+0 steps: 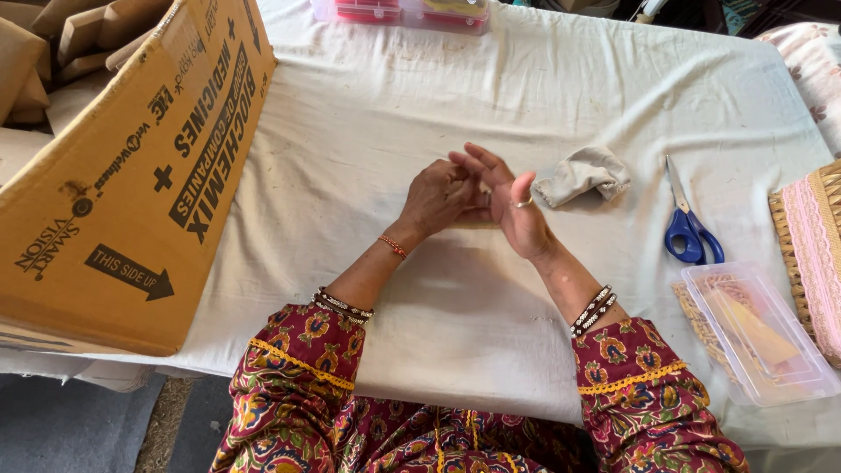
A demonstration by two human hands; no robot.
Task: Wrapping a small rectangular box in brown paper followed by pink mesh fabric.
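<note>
My left hand (435,196) and my right hand (511,200) meet above the middle of a table covered with a white cloth (377,114). The left hand's fingers are curled and touch the right hand's palm side. The right hand stands on edge with its fingers spread and pointing left and away; a ring sits on one finger. Whether anything small lies between the two hands is hidden. A small folded piece of beige cloth (584,173) lies just right of the right hand, apart from it.
A large tilted cardboard box (131,166) fills the left side. Blue-handled scissors (689,223) lie at the right, near a clear plastic lidded box (758,328) and a woven mat with pink lace (810,245). Plastic containers (403,12) stand at the far edge.
</note>
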